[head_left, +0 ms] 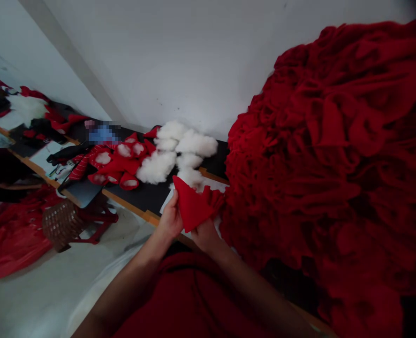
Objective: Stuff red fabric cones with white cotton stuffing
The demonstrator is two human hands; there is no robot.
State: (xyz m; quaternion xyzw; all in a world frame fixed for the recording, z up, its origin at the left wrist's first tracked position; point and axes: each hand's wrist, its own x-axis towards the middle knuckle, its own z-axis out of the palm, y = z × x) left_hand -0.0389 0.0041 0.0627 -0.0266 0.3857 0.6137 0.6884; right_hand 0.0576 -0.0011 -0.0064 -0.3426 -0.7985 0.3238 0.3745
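A red felt triangular piece, like a small pointed hat, is held over the table edge in front of me, its tip pointing up and left. My left hand grips its left side, thumb in front and the other fingers behind. At its lower right edge is my right hand, its fingers hidden inside or behind the cloth; which of the two I cannot tell. White stuffing lies in fluffy clumps just beyond. Left of the stuffing, stuffed red pieces with white filling showing at their open ends are piled together.
A huge heap of red fabric pieces rises on the right, against the wall. Along the dark table to the left lie striped red cloth and more materials. A woven-seat stool and red bags stand on the floor. Someone's dark-clothed arm shows at far left.
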